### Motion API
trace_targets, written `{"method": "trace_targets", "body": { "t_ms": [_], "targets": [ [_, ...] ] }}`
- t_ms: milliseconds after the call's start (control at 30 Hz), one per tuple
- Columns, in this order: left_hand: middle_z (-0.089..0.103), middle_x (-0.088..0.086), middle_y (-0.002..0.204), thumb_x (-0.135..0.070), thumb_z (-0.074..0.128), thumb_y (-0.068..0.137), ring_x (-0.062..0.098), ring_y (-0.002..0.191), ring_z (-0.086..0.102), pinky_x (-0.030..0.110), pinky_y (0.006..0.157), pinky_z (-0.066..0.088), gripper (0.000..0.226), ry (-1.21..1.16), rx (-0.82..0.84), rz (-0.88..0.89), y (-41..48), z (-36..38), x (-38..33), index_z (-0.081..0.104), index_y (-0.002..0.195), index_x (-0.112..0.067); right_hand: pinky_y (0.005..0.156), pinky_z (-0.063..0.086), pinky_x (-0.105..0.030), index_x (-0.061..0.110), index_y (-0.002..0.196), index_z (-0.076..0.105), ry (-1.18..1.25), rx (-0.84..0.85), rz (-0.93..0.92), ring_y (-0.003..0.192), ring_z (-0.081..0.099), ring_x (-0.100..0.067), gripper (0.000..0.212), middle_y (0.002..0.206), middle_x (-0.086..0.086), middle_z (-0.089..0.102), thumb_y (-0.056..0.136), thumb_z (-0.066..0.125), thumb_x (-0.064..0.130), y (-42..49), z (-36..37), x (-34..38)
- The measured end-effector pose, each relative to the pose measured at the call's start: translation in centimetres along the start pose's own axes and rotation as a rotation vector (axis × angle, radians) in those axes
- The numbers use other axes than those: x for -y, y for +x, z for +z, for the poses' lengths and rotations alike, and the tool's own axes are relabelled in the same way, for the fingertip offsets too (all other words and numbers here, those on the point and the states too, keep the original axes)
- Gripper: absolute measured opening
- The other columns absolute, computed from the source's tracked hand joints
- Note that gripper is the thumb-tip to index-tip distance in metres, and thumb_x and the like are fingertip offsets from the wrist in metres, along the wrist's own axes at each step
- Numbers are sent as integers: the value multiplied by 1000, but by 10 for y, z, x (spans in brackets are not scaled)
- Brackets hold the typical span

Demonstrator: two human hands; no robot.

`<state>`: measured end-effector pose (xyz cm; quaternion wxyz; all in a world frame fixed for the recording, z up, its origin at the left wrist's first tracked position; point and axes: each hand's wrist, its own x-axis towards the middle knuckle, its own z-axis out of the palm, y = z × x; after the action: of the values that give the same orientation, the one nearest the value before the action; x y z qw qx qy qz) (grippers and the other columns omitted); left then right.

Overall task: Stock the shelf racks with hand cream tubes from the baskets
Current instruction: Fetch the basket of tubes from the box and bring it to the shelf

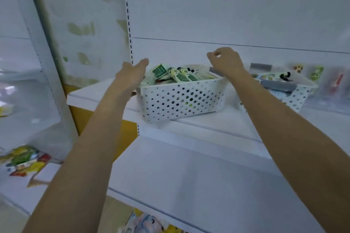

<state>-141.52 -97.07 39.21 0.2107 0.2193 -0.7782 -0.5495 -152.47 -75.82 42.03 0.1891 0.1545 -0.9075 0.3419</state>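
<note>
Your left hand [130, 75] was flat-open just beside the basket [180, 98], at its 9 o'clock side, holding nothing; your right hand [225, 62] hung over its 2 o'clock corner, fingers curled, apparently empty. The hand cream tubes [181, 74] lay heaped inside. I'd say you needed to steady the rim first, then pinch one tube mid-body.

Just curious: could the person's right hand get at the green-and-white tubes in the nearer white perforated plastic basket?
Probably yes. The right hand hangs above the far right corner of the white perforated plastic basket, apparently empty; the green-and-white tubes lie uncovered in its open top, nothing between.
</note>
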Motion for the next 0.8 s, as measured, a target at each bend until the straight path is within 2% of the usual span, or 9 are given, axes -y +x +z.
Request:
{"method": "trace_targets", "body": {
  "t_ms": [33, 100, 167, 233, 333, 467, 600, 700, 800],
  "targets": [
    [41, 9, 139, -59, 39, 84, 29, 121, 44, 40, 88, 42, 71, 3, 1, 5, 5, 5, 0, 33, 139, -15, 89, 41, -32, 5, 104, 64, 17, -104, -28, 107, 55, -28, 36, 109, -15, 63, 95, 42, 32, 0, 0, 1],
    [37, 12, 143, -63, 31, 86, 30, 126, 40, 44, 100, 38, 76, 46, -9, 27, 10, 15, -1, 29, 142, -12, 98, 35, -32, 12, 122, 57, 124, -288, -76, 120, 46, -27, 38, 125, -10, 57, 96, 40, 34, -10, 5, 5],
    [35, 15, 145, -66, 26, 87, 32, 128, 38, 48, 106, 34, 81, 103, -8, 56, 11, 22, -2, 27, 143, -8, 103, 29, -33, 16, 125, 56, 203, -325, -116, 123, 44, -26, 39, 127, -7, 56, 96, 41, 38, -29, 20, 13],
    [30, 17, 148, -68, 21, 87, 33, 132, 33, 49, 109, 29, 85, 157, -7, 71, 8, 26, -5, 23, 144, -6, 108, 19, -34, 19, 128, 54, 139, -232, -113, 131, 36, -22, 42, 134, -4, 52, 96, 39, 41, -45, 41, 20],
    [25, 19, 149, -70, 16, 87, 33, 135, 27, 47, 109, 23, 87, 233, -16, 104, -6, 32, -4, 21, 144, -4, 113, 13, -36, 17, 127, 54, 72, -260, -103, 136, 26, -22, 36, 136, -4, 49, 98, 39, 32, -50, 48, 21],
    [37, 19, 137, -68, 12, 88, 34, 125, 36, 48, 102, 26, 83, 324, -100, 252, -34, 41, 1, 31, 136, -2, 107, 18, -27, 12, 126, 52, 22, -359, -145, 132, 29, -23, 35, 132, -5, 51, 98, 41, 29, -63, 27, 18],
    [53, 7, 119, -61, 20, 91, 27, 112, 47, 41, 92, 27, 66, 275, -200, 521, -61, 50, 18, 47, 118, -8, 102, 31, -28, 15, 120, 58, 270, -308, -215, 123, 43, -17, 33, 122, 5, 56, 97, 43, 33, -103, 24, 38],
    [54, 3, 105, -49, 28, 96, 23, 103, 48, 34, 83, 25, 46, 160, -301, 630, -51, 45, 19, 53, 104, -11, 107, 26, -28, 15, 123, 56, 67, -296, -266, 127, 40, -19, 35, 127, 1, 56, 97, 42, 34, -120, 20, 41],
    [42, 11, 131, -39, 31, 98, 27, 123, 34, 30, 96, 27, 45, 135, -183, 654, -30, 48, 14, 44, 131, -10, 114, 13, -37, 17, 133, 48, -290, -263, -216, 138, 24, -19, 40, 138, -1, 46, 98, 37, 34, -124, 16, 32]
  ]
}}
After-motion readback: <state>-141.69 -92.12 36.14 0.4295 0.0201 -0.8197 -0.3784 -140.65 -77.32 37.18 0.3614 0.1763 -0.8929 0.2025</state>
